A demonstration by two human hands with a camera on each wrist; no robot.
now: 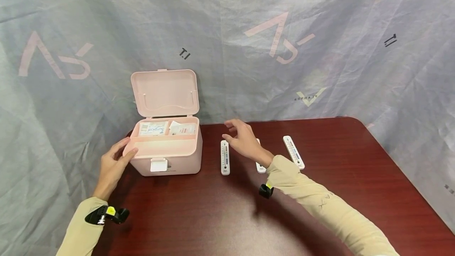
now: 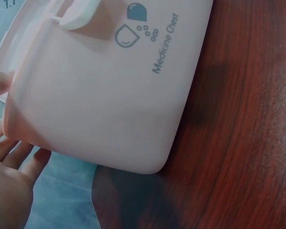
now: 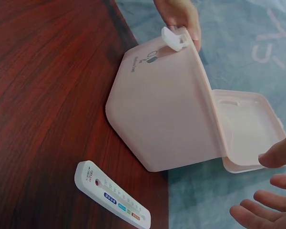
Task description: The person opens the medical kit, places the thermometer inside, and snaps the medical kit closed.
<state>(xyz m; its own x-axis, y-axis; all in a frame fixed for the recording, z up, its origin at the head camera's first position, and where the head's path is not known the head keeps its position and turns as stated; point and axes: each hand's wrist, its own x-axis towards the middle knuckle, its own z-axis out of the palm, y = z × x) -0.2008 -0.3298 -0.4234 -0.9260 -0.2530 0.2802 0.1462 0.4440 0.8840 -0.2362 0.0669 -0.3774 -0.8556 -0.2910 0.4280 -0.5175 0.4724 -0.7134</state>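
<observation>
A pale pink medicine chest stands on the table with its lid raised. My left hand holds its left front corner, thumb over the rim and fingers along the outer side; the left wrist view shows this grip on the chest. In the air right of the chest is my right hand, fingers spread and nothing in them. Close below it lies a white thermometer. A second thermometer is partly hidden by the right wrist, and a third thermometer lies farther right.
Inside the chest's upper tray sit a packet marked Surgical and another white packet. A white latch hangs on the front. Grey printed cloth hangs behind the dark red wooden table.
</observation>
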